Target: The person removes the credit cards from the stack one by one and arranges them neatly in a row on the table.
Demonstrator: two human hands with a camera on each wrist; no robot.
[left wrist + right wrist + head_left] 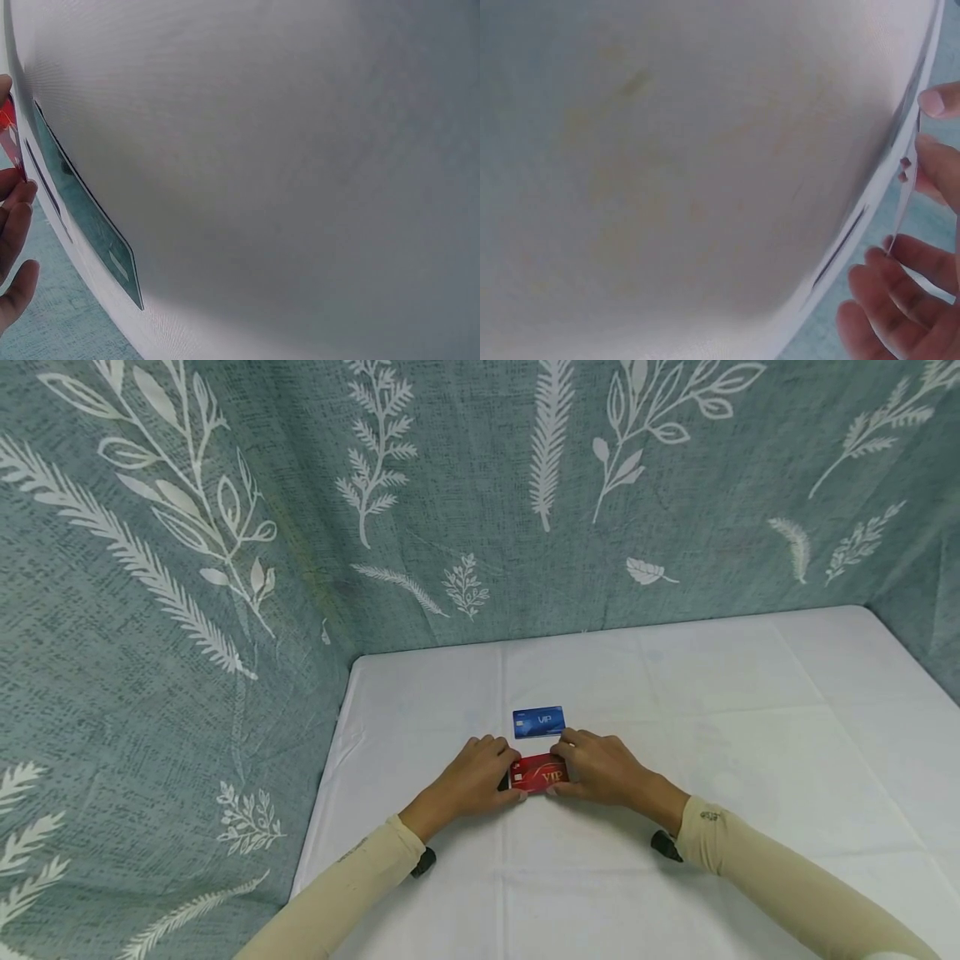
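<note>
Currently, a red card [537, 773] is held level between two hands just over the white table [690, 727]: the left hand [480, 774] pinches its left end between thumb and fingers, the right hand [603, 768] its right end. Its face shows a small chip at left, a curved line and gold "VIP" lettering. A blue card [538, 722] lies just beyond, and a dark, shiny card [90, 210] lies flat, mostly hidden from above.

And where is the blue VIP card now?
In the head view, the blue VIP card lies slightly right of centre on the white cloth, beyond the red VIP card between the left hand and right hand.
</note>
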